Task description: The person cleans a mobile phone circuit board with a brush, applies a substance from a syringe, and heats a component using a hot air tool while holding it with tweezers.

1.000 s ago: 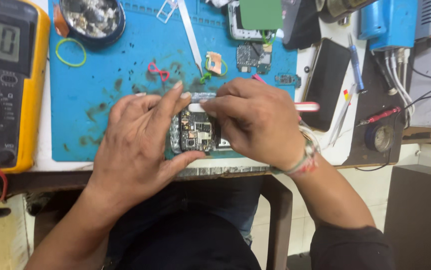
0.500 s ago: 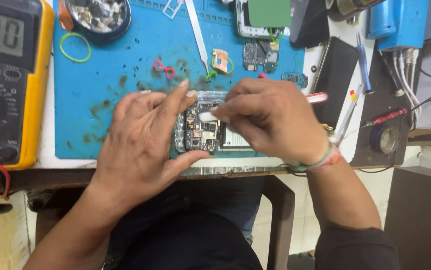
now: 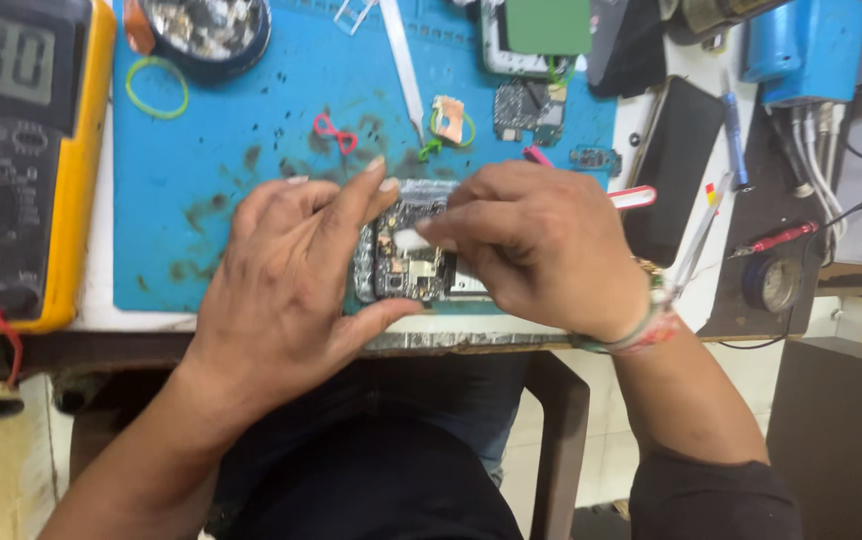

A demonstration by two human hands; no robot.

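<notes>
At near edge of stained blue rubber work mat [image 3: 251, 200], opened phone with bare circuit board [image 3: 406, 262] is being clamped between thumb and fingers of left hand [image 3: 291, 290]. White-tipped, red-handled tool [image 3: 631, 197] is being pinched in right hand [image 3: 541, 245], fingers together, tip touching board.

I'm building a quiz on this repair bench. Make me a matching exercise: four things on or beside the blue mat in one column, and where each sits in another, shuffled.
Things:
1. opened phone
2. multimeter
3. green rubber band
4. red bow-shaped loop

Places:
A. far left of the bench, off the blue mat
B. between the left hand and the right hand, at the mat's near edge
C. middle of the mat, just beyond the left hand's fingertips
D. top left of the mat, beside the round dish

Pairs: 1-B, 2-A, 3-D, 4-C
</notes>
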